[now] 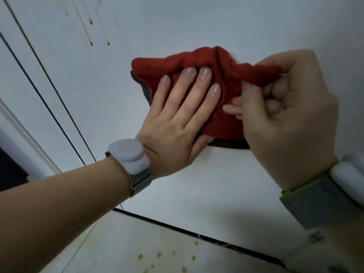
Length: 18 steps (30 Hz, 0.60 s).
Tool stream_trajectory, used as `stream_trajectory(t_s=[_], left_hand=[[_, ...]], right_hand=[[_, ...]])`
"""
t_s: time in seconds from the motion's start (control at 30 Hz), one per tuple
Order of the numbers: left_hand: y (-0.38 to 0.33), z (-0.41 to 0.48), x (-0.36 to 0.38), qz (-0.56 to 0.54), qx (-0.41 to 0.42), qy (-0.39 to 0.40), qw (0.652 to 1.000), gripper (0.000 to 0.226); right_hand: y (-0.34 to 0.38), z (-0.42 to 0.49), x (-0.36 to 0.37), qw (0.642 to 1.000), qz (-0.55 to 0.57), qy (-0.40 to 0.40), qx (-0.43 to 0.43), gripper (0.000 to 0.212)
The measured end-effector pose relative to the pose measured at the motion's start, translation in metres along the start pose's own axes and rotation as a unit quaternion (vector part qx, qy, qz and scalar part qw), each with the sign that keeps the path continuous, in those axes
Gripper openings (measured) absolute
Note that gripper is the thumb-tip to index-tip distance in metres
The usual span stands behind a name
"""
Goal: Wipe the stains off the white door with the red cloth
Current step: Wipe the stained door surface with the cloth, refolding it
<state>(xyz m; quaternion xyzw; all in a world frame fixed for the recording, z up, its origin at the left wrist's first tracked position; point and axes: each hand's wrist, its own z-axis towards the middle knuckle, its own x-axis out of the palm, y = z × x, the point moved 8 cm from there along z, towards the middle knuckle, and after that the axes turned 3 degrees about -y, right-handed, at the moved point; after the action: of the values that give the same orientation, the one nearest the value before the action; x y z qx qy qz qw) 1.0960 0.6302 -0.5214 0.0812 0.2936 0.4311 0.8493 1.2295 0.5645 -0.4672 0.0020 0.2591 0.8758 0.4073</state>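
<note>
Our flat-fingered left hand (173,123) and cloth-pinching right hand (285,119) partly hide the red cloth (222,62) on the stained white door (216,22).

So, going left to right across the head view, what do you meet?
Brown drip stains → white wrist device → left hand → right hand → grey wristband. The red cloth spans both hands, so it has no clear place.

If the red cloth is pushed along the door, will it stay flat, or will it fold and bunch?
Probably floppy: the red cloth bunches into folds where the right hand pinches it. It should lie flat only under the left hand, whose straight fingers press it on the door. It looks thin, so probably light.
</note>
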Motion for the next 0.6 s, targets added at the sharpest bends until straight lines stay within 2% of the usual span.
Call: stream_trajectory(t_s=[0.07, 0.13, 0.23, 0.3, 0.4, 0.47, 0.53, 0.6], left_hand=[[-0.005, -0.017, 0.007, -0.007, 0.0, 0.019, 1.0, 0.077], [-0.006, -0.023, 0.009, -0.023, -0.007, 0.049, 0.999, 0.078], [-0.011, -0.021, -0.009, -0.062, -0.019, 0.075, 0.995, 0.071], [-0.008, -0.009, -0.032, -0.107, -0.041, 0.058, 0.992, 0.058], [0.005, 0.015, -0.065, -0.189, -0.127, 0.009, 0.974, 0.041], [0.008, 0.042, -0.081, -0.224, -0.204, 0.002, 0.953, 0.045], [0.005, 0.062, -0.093, -0.238, -0.255, 0.028, 0.937, 0.057], [-0.002, 0.071, -0.098, -0.253, -0.29, 0.081, 0.92, 0.056]], right_hand=[[-0.001, -0.011, 0.001, 0.999, 0.028, 0.0, 0.026, 0.008], [-0.01, -0.023, 0.002, 0.993, 0.079, -0.003, 0.087, 0.007], [-0.012, -0.02, -0.008, 0.955, 0.202, -0.042, 0.211, 0.01], [-0.009, -0.025, -0.011, 0.933, 0.236, -0.043, 0.267, 0.01], [0.006, -0.02, -0.015, 0.926, 0.253, -0.026, 0.28, 0.014], [0.016, -0.017, -0.025, 0.918, 0.277, -0.031, 0.281, 0.015], [0.03, -0.009, -0.036, 0.903, 0.313, -0.021, 0.293, 0.016], [0.039, -0.002, -0.044, 0.921, 0.286, -0.002, 0.266, 0.023]])
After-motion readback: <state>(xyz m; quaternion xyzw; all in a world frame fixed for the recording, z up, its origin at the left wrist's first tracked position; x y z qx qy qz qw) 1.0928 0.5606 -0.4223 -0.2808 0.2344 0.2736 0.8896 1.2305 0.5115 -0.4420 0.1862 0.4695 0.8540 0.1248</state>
